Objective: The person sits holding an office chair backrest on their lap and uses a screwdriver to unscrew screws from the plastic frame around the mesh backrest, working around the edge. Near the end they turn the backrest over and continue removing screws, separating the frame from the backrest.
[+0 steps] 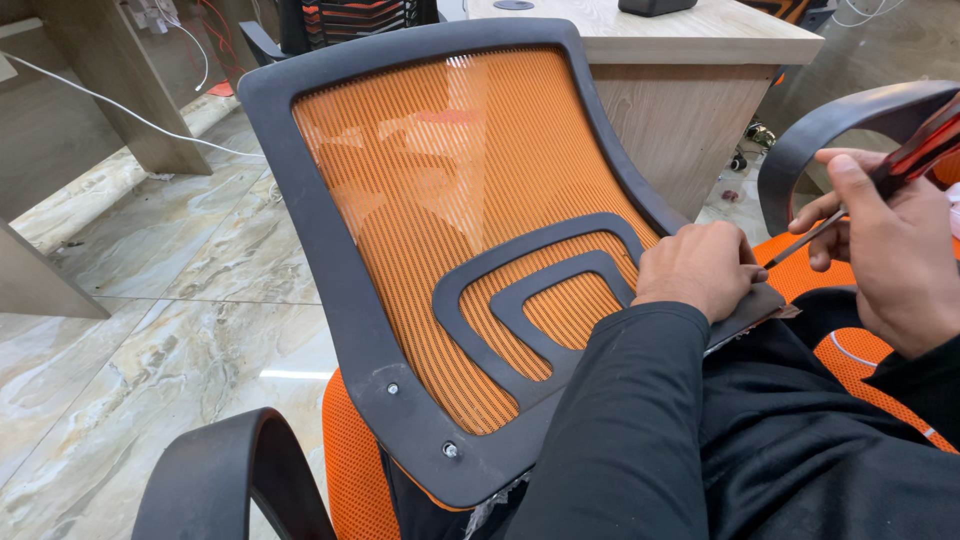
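Note:
An orange mesh chair backrest [440, 170] in a dark grey plastic frame lies tilted across my lap, its curved lumbar brace [530, 290] facing up. My left hand [700, 268] rests closed on the frame's right edge, pressing it down. My right hand [885, 250] holds a screwdriver with a red translucent handle [925, 150]; its metal shaft points down-left toward the frame edge beside my left hand. Two screws [450, 450] show in the frame's lower corner. Black sleeves cover both arms.
An orange chair seat [350, 470] with black armrests [230, 470] sits below. Another armrest [850, 115] curves at the right. A light wooden desk [680, 90] stands behind, with white cables [110, 100] across the marble floor [150, 330] at left.

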